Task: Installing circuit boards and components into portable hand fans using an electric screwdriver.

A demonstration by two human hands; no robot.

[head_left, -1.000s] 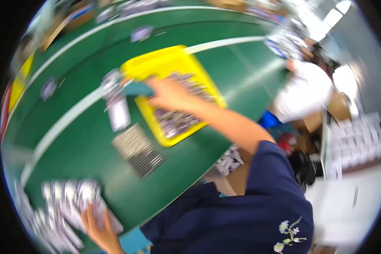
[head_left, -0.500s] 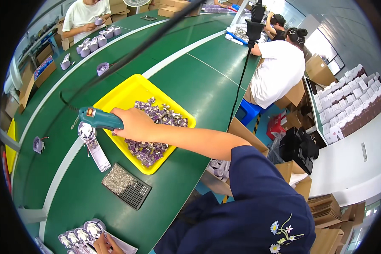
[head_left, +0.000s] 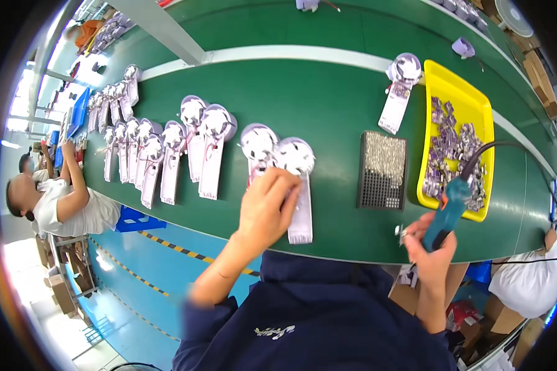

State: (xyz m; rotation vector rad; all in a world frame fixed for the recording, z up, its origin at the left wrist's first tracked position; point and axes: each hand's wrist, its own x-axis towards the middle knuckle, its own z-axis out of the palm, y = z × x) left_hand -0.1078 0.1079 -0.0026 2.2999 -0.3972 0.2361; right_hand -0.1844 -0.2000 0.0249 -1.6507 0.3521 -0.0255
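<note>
My left hand point(head_left: 265, 207) is closed, its fingertips together over two purple handheld-fan halves lying side by side, the left one point(head_left: 258, 143) and the right one point(head_left: 300, 213). What the fingertips pinch is hidden. My right hand point(head_left: 436, 263) grips a teal electric screwdriver point(head_left: 447, 216) by the table's near edge. A small silvery piece point(head_left: 400, 233) shows beside that thumb; its kind is unclear. To the left stand rows of similar fan halves point(head_left: 210, 164) with white blades and loose wires. Another fan half point(head_left: 395, 105) lies beside the yellow tray.
A black perforated screw holder point(head_left: 380, 201) full of small screws sits between my hands, farther back. The yellow tray point(head_left: 476, 93) holds many small purple circuit boards. A metal post point(head_left: 161, 31) rises at the far left. Co-workers sit at left point(head_left: 68, 204) and right point(head_left: 529, 278).
My view has swung left. The right hand has brought the screwdriver from the fan half beside the tray back to the near edge. My left hand stays at the fan halves.
</note>
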